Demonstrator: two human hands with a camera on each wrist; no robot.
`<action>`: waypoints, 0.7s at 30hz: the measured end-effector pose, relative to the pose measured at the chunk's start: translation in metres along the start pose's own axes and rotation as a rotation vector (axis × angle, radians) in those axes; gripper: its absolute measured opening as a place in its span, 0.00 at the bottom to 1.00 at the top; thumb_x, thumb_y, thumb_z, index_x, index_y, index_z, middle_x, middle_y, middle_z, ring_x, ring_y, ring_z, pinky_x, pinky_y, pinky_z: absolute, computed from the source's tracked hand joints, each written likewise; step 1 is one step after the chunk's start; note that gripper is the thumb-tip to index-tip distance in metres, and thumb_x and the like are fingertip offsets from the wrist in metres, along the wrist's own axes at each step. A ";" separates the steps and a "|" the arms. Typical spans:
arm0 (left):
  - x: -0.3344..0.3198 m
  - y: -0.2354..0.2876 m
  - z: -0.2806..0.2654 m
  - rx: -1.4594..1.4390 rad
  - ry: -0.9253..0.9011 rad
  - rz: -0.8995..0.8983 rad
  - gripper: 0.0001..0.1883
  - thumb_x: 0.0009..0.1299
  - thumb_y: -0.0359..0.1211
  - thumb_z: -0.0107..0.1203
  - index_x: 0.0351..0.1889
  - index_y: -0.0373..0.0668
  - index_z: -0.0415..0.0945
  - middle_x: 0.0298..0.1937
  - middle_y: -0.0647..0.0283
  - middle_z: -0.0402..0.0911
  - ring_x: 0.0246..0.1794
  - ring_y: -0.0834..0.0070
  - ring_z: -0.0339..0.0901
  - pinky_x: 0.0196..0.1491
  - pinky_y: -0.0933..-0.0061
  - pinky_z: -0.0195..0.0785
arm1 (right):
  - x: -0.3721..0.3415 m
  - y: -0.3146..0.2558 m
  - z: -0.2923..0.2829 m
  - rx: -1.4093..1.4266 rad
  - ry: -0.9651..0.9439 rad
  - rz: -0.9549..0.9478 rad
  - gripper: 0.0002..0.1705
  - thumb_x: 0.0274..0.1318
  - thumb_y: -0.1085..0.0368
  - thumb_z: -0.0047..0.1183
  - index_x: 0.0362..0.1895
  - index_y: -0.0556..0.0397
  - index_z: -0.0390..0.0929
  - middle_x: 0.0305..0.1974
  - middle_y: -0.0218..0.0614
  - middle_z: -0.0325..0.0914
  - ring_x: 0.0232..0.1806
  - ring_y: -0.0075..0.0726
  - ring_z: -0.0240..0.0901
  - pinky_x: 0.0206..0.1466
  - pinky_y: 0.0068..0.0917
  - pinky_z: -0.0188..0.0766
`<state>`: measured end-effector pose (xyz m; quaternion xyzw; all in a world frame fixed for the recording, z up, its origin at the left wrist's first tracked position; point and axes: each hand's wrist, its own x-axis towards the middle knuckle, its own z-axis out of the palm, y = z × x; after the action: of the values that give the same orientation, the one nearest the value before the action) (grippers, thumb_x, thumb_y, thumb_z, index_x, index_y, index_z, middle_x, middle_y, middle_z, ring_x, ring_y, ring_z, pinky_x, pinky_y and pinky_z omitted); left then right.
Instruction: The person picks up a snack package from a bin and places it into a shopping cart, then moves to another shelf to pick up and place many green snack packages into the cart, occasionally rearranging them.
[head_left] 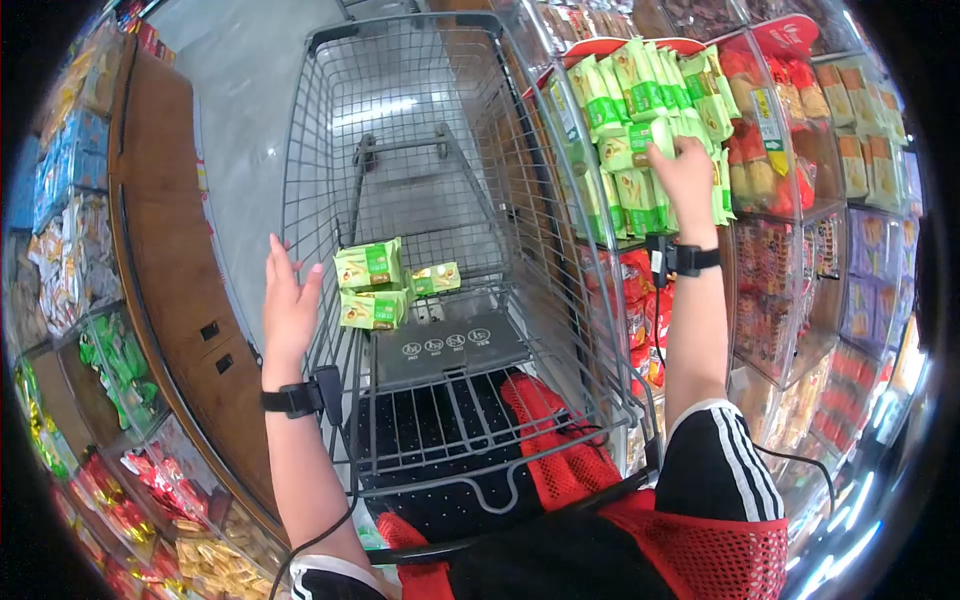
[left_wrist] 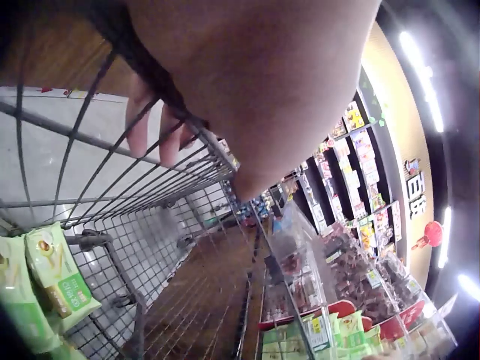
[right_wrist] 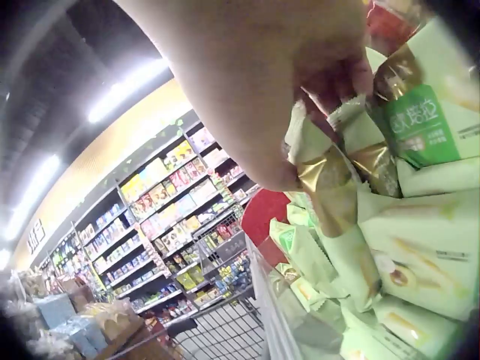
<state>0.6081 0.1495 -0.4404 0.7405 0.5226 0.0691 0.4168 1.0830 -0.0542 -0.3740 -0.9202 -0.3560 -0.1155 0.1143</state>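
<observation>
My right hand [head_left: 688, 180] reaches into a clear bin heaped with green snack packets. Its thumb and fingers pinch the end of one snack packet [right_wrist: 330, 199], gold at its crimped end; part of the grip is hidden behind the hand in the right wrist view. Over the left rim of the shopping cart [head_left: 300, 200], my left hand [head_left: 290, 300] has its fingers extended and holds nothing. Three matching green packets [head_left: 368, 264] lie in the cart near its child-seat flap, and the left wrist view shows some of these packets [left_wrist: 64, 277] beyond the wires.
On the right, stacked clear bins hold red packages [head_left: 800, 90] and purple ones [head_left: 868, 290]. A brown wooden display side [head_left: 160, 230] with candy bins runs along the left. Grey floor [head_left: 235, 110] stretches ahead, and tall stocked shelves [right_wrist: 172, 217] stand farther off.
</observation>
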 end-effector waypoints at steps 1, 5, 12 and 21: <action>-0.001 -0.001 0.000 0.021 0.011 0.032 0.40 0.72 0.37 0.51 0.74 0.32 0.39 0.70 0.47 0.56 0.60 0.61 0.69 0.58 0.67 0.66 | -0.001 0.002 -0.007 0.044 -0.003 0.019 0.19 0.46 0.55 0.64 0.31 0.60 0.82 0.34 0.49 0.78 0.36 0.52 0.76 0.43 0.40 0.72; -0.004 -0.008 -0.002 0.028 0.023 0.079 0.40 0.71 0.36 0.52 0.74 0.32 0.41 0.68 0.49 0.59 0.59 0.61 0.70 0.53 0.70 0.69 | -0.001 -0.001 -0.023 0.087 -0.069 0.085 0.14 0.50 0.60 0.62 0.29 0.59 0.81 0.31 0.48 0.78 0.36 0.51 0.76 0.44 0.39 0.72; -0.001 -0.017 0.005 0.007 0.045 0.110 0.39 0.72 0.32 0.53 0.75 0.36 0.40 0.68 0.53 0.60 0.56 0.68 0.68 0.50 0.74 0.70 | 0.008 0.015 0.010 0.071 -0.039 -0.051 0.17 0.56 0.56 0.57 0.37 0.58 0.78 0.36 0.52 0.75 0.43 0.58 0.72 0.49 0.43 0.68; -0.004 -0.007 0.002 0.126 0.075 0.066 0.40 0.70 0.35 0.53 0.74 0.34 0.43 0.66 0.56 0.63 0.53 0.68 0.72 0.48 0.71 0.71 | 0.009 0.025 0.001 0.175 -0.014 -0.061 0.18 0.57 0.56 0.57 0.27 0.61 0.78 0.23 0.49 0.70 0.27 0.52 0.70 0.36 0.39 0.69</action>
<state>0.6021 0.1458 -0.4448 0.7789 0.5165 0.0774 0.3472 1.1068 -0.0662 -0.3758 -0.8961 -0.3936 -0.0810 0.1884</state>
